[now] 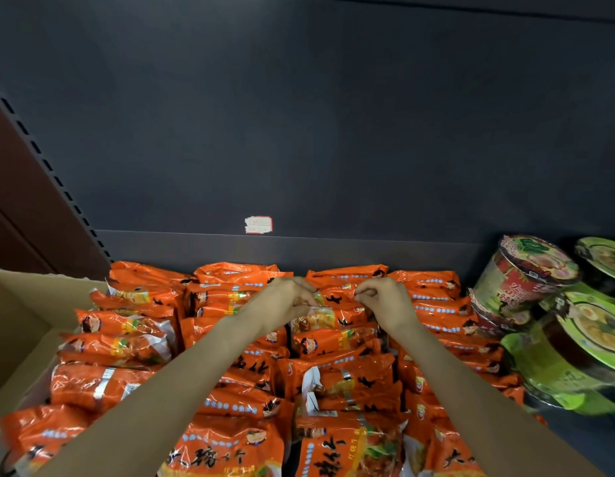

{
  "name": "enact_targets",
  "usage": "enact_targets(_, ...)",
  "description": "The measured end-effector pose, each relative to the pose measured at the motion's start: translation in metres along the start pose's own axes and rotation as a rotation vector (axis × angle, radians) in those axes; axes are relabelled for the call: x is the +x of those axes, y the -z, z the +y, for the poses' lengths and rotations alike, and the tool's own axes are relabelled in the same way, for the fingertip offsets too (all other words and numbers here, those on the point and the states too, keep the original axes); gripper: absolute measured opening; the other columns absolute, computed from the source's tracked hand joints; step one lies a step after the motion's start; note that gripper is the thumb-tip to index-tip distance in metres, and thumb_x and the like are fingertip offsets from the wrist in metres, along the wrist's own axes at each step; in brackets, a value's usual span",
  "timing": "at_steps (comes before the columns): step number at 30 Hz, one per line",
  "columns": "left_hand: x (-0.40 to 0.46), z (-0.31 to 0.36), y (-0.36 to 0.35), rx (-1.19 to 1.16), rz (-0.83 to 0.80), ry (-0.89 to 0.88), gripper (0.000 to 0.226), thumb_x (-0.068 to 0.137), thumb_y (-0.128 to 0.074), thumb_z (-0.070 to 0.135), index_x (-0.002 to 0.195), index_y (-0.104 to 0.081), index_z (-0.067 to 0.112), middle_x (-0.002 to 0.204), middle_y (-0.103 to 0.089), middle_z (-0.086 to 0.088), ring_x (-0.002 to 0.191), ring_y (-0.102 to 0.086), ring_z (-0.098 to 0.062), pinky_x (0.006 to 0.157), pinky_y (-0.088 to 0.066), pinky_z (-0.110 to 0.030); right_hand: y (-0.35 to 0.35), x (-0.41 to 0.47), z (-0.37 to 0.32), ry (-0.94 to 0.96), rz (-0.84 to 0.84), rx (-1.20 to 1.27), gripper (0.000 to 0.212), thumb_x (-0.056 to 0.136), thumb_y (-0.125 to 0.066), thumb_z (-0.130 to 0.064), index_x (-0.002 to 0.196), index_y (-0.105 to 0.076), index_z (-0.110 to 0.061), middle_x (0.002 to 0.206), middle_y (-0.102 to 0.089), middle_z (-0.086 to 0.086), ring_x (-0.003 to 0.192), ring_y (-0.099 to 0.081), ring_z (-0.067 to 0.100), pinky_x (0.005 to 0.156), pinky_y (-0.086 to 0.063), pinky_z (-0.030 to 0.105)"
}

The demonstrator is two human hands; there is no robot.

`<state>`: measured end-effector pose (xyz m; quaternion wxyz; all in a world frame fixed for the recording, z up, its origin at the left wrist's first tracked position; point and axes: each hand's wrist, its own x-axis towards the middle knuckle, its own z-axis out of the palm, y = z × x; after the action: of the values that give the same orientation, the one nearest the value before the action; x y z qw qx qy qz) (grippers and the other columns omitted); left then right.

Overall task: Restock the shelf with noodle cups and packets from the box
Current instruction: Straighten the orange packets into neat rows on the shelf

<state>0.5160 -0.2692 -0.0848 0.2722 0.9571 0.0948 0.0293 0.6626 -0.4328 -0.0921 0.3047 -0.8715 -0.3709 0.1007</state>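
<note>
an orange noodle packet (328, 316) in the shelf's rows is pinched at its top edge by the left hand (288, 299). the same packet is pinched by the curled fingers of the right hand (385, 299).

Orange packets (340, 342) (green-lidded cups (595, 325)), black shelf (299, 132)

A dark shelf (571, 438) with a dark back panel (299, 132) carries rows of orange noodle packets (337, 383), packed side by side across most of its width. To the right of the packets, green-lidded noodle cups (571, 342) lie tilted against each other. A torn price label (258, 224) sticks to the panel above the packets. Left of the packets sits a cardboard box (20, 325).
</note>
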Motion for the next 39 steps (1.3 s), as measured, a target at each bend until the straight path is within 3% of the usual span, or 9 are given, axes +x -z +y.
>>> enact_targets(8,-0.005,-0.002,0.004,-0.015,0.035,0.001,0.02,0.088,-0.064,0.022,0.106,-0.072,0.021,0.126,-0.054,0.003,0.116,-0.051,-0.01,0.101,-0.038,-0.022,0.009,0.0,-0.013,0.205,0.115,-0.125,0.01,0.09,-0.06,-0.02,0.096,-0.068,-0.021,0.095,-0.065,-0.006,0.084,-0.061,0.011,0.069,-0.051,0.027)
enact_targets(12,-0.003,0.002,0.004,0.018,0.028,0.005,0.023,0.09,-0.062,0.024,0.111,-0.069,0.022,0.128,-0.054,0.004,0.12,-0.049,-0.01,0.104,-0.036,-0.023,0.006,-0.003,-0.01,0.221,-0.143,-0.053,0.027,0.094,-0.054,-0.021,0.12,-0.063,-0.022,0.118,-0.06,-0.006,0.11,-0.054,0.007,0.097,-0.042,0.024)
enact_targets(15,-0.002,0.002,0.003,-0.061,0.05,0.027,0.018,0.089,-0.061,0.028,0.107,-0.061,0.028,0.115,-0.061,0.004,0.108,-0.057,-0.009,0.097,-0.047,-0.03,0.009,-0.005,-0.008,0.22,-0.262,-0.042,0.039,0.091,-0.059,-0.026,0.129,-0.055,-0.026,0.124,-0.055,-0.012,0.115,-0.047,0.001,0.102,-0.037,0.022)
enact_targets(21,0.009,0.015,0.002,0.008,0.119,0.012,0.046,0.093,-0.056,0.027,0.134,-0.039,0.039,0.12,-0.052,0.005,0.094,-0.062,-0.012,0.078,-0.055,-0.031,0.009,-0.007,-0.004,0.163,-0.163,-0.043,0.022,0.083,-0.069,-0.015,0.103,-0.061,-0.02,0.111,-0.057,-0.007,0.103,-0.055,0.006,0.094,-0.048,0.026)
enact_targets(25,0.016,0.01,0.005,0.088,0.079,0.065,0.03,0.093,-0.057,0.018,0.121,-0.054,0.028,0.115,-0.056,-0.001,0.093,-0.06,-0.017,0.079,-0.053,-0.033,0.012,-0.01,0.0,0.168,-0.042,-0.156,0.008,0.088,-0.063,-0.016,0.081,-0.059,-0.016,0.092,-0.057,-0.005,0.086,-0.057,0.011,0.078,-0.049,0.027)
enact_targets(30,0.006,0.001,0.007,-0.047,0.068,0.088,0.017,0.094,-0.055,0.02,0.109,-0.063,0.017,0.097,-0.064,-0.001,0.064,-0.05,-0.002,0.063,-0.039,-0.011,0.03,-0.01,0.008,0.13,0.051,-0.163,0.006,0.092,-0.057,-0.021,0.086,-0.056,-0.019,0.087,-0.064,-0.005,0.079,-0.061,0.012,0.07,-0.052,0.03)
enact_targets(33,0.007,0.002,0.007,-0.073,0.0,0.153,0.027,0.098,-0.045,0.032,0.095,-0.065,0.015,0.093,-0.067,-0.005,0.077,-0.058,-0.014,0.072,-0.044,-0.022,0.034,-0.012,0.007,0.117,0.128,-0.165,0.005,0.092,-0.057,-0.024,0.089,-0.058,-0.02,0.082,-0.066,-0.006,0.069,-0.061,0.011,0.063,-0.053,0.032)
enact_targets(36,0.005,0.01,0.005,-0.111,-0.062,0.231,0.05,0.098,-0.035,0.047,0.062,-0.046,0.014,0.061,-0.045,-0.002,0.059,-0.047,-0.013,0.063,-0.038,-0.027,0.031,-0.013,-0.002,0.153,0.191,-0.151,0.004,0.09,-0.06,-0.022,0.089,-0.06,-0.019,0.084,-0.065,-0.008,0.074,-0.061,0.008,0.065,-0.052,0.029)
enact_targets(39,0.006,0.013,0.003,0.01,-0.017,0.159,0.045,0.096,-0.037,0.05,0.082,-0.061,0.016,0.079,-0.053,0.0,0.082,-0.055,-0.016,0.077,-0.042,-0.03,0.021,-0.012,-0.009,0.195,0.095,-0.103,0.002,0.089,-0.062,-0.02,0.091,-0.062,-0.019,0.091,-0.066,-0.007,0.083,-0.062,0.009,0.073,-0.053,0.03)
